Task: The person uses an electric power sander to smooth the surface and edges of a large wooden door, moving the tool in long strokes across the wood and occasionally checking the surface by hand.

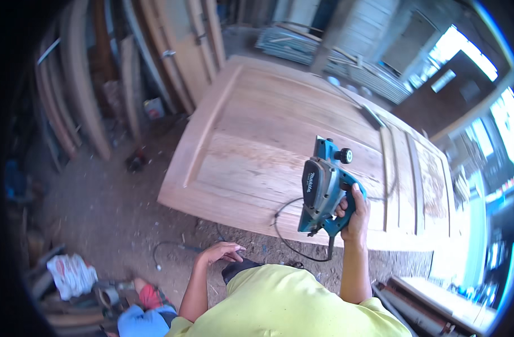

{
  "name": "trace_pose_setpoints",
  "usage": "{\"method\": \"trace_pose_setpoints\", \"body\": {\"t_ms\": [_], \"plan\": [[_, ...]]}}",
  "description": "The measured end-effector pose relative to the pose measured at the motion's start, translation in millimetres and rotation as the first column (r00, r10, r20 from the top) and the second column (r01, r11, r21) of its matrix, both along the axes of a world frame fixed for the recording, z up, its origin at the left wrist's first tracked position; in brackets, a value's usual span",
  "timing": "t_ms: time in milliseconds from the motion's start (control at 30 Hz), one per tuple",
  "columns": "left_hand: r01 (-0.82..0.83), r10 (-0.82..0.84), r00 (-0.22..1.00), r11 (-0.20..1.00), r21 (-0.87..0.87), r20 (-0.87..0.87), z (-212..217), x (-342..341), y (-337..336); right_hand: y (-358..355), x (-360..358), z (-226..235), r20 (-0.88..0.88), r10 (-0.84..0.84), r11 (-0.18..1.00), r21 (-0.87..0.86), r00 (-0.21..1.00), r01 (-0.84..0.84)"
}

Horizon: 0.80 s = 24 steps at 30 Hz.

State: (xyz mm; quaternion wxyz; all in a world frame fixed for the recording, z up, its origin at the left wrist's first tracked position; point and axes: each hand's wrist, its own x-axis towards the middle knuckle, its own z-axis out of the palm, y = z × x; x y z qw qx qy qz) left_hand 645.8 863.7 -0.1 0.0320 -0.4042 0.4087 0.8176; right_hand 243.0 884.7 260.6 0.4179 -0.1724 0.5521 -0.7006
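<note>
A teal and black electric hand planer (320, 188) is raised over the near edge of a large panelled wooden door (262, 135). My right hand (353, 210) wraps round its rear handle, and the planer's nose points away from me. From the handle's end a black cord (285, 236) loops down and back over the door's near edge. Low by my body, my left hand (223, 251) hangs with its fingers loosely stretched and nothing in them. It is apart from the door. The planer covers part of the door's surface.
Long boards (83, 84) lean upright at the far left. A narrow dark tool or block (372, 117) lies on the door's far side. At lower left, a person in a blue top (147, 321) is beside a white plastic bag (71, 275). Timber (436, 300) lies at lower right.
</note>
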Motion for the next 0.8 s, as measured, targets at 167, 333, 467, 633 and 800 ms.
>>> {"method": "trace_pose_setpoints", "body": {"t_ms": [167, 333, 467, 633, 800], "plan": [[0.396, -0.427, 0.902, 0.873, -0.285, -0.054, 47.2, -215.0, -0.1, 161.2, -109.6, 10.1, 0.152, -0.48, 0.862, -0.104, 0.864, 0.497], [0.328, -0.355, 0.919, 0.93, -0.164, -0.171, 37.1, -407.3, 108.4, 312.4, -209.1, 2.0, 0.163, -0.72, 0.666, -0.11, 0.675, 0.738], [0.092, -0.058, 0.929, 0.993, 0.074, -0.366, 29.4, -524.9, 185.0, 410.2, -269.8, -16.8, 0.161, -0.841, 0.507, -0.095, 0.516, 0.857], [-0.067, 0.086, 0.946, 0.995, 0.069, -0.314, 41.2, -642.5, 228.6, 500.1, -333.3, -35.5, 0.203, -0.917, 0.321, -0.133, 0.343, 0.938], [0.171, -0.291, 0.91, 0.912, -0.374, -0.295, 69.7, -755.8, 249.3, 567.7, -406.6, -50.2, 0.251, -0.944, 0.201, -0.085, 0.216, 0.976]]}}
